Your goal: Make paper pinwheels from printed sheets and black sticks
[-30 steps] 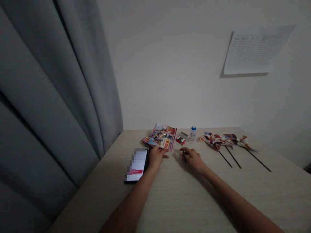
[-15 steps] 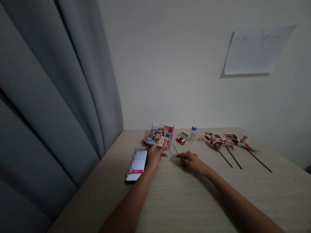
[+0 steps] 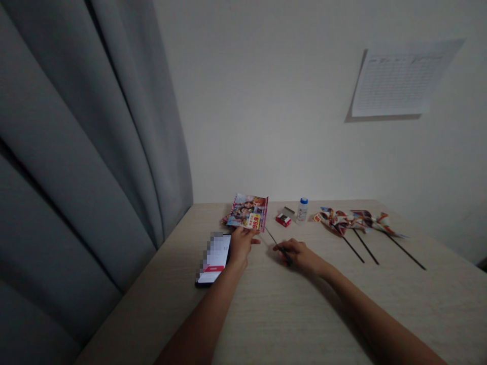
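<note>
My left hand (image 3: pixel 242 244) pinches the lower edge of a colourful printed flyer (image 3: pixel 247 209) with a yellow price patch. More printed paper (image 3: pixel 224 221) shows from under its left side. In my right hand (image 3: pixel 299 253), the fingers are closed around a thin-bladed tool (image 3: pixel 286 256) with a dark handle. Its slim tip points up and left, close to the flyer's lower right corner. The grip hides part of the handle, so I cannot tell its exact kind. A phone (image 3: pixel 213 261) with a lit screen lies left of my left wrist.
A small red-and-white box (image 3: pixel 283 219) stands behind my right hand, near a clear bottle with a blue cap (image 3: pixel 302 210). Several paper pinwheels (image 3: pixel 344 221) with black sticks lie to the right. A grey curtain (image 3: pixel 95 152) borders the left side; a wall (image 3: pixel 266 101) rises behind.
The flyer has shifted slightly left and lies a little lower. The tool in my right hand has moved slightly left with its tip. Everything else looks unchanged.
</note>
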Demonstrator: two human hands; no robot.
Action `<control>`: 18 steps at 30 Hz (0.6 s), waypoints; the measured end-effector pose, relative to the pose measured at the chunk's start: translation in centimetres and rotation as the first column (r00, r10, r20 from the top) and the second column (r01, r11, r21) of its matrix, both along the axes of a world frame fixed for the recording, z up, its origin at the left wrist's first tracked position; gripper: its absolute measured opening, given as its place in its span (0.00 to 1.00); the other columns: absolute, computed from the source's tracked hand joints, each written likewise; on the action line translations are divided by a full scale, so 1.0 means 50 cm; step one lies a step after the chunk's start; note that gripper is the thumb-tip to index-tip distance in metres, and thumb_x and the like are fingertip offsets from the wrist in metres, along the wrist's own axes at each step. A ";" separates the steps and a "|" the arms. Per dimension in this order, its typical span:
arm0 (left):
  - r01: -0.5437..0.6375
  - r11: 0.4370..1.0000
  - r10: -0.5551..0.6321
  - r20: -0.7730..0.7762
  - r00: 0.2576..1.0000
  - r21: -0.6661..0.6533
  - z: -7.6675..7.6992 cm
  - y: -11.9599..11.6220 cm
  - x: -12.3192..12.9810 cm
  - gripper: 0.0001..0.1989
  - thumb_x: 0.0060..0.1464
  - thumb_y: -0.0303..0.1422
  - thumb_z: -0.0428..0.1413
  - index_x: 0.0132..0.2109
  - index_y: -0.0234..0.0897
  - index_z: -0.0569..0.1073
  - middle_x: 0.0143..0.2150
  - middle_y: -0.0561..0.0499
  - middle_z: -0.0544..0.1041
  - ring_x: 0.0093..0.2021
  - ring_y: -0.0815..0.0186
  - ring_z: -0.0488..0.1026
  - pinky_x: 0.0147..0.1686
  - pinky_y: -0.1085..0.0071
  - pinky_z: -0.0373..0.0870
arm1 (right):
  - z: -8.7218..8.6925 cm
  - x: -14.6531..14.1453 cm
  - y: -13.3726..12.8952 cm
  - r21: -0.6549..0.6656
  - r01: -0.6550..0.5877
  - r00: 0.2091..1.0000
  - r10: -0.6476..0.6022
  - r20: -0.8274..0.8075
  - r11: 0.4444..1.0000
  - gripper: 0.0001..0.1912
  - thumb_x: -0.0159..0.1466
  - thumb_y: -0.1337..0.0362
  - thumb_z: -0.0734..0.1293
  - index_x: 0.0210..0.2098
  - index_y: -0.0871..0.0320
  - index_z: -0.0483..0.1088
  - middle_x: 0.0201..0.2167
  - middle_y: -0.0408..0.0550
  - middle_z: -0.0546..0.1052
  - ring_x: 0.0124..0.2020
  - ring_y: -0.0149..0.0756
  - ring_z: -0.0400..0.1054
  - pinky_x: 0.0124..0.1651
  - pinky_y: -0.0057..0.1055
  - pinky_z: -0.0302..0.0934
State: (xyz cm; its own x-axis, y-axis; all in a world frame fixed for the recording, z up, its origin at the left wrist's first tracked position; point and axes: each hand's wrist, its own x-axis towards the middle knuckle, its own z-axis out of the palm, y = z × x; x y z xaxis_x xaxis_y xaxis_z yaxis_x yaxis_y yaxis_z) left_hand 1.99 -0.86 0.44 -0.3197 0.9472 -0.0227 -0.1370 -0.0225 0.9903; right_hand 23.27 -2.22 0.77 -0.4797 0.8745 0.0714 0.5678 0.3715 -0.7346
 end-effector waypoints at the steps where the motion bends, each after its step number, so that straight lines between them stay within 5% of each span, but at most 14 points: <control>1: 0.000 1.000 0.000 0.006 1.000 0.003 0.000 0.000 0.001 0.12 0.51 0.33 0.63 0.41 0.32 0.74 0.39 0.42 0.82 0.20 0.72 0.74 0.13 0.82 0.47 | -0.003 0.000 0.000 0.004 -0.004 1.000 0.004 -0.016 1.000 0.19 0.63 0.55 0.63 0.47 0.54 0.80 0.35 0.50 0.79 0.37 0.42 0.71 0.50 0.41 0.62; 13: 0.000 0.997 -0.005 0.072 0.997 0.074 -0.006 0.001 0.002 0.14 0.47 0.33 0.66 0.41 0.32 0.77 0.42 0.41 0.83 0.20 0.72 0.74 0.14 0.81 0.55 | -0.016 0.001 0.008 -0.033 -0.094 0.995 0.093 -0.038 0.995 0.21 0.65 0.53 0.63 0.49 0.59 0.79 0.32 0.50 0.78 0.34 0.38 0.70 0.43 0.35 0.63; 18: 0.003 0.999 -0.006 0.069 0.998 0.046 -0.004 0.000 0.003 0.14 0.47 0.34 0.66 0.40 0.32 0.76 0.39 0.42 0.83 0.18 0.71 0.74 0.13 0.81 0.47 | -0.012 -0.002 0.006 -0.053 -0.123 0.990 0.119 -0.076 0.991 0.22 0.65 0.52 0.64 0.48 0.61 0.79 0.30 0.49 0.78 0.31 0.35 0.68 0.39 0.33 0.62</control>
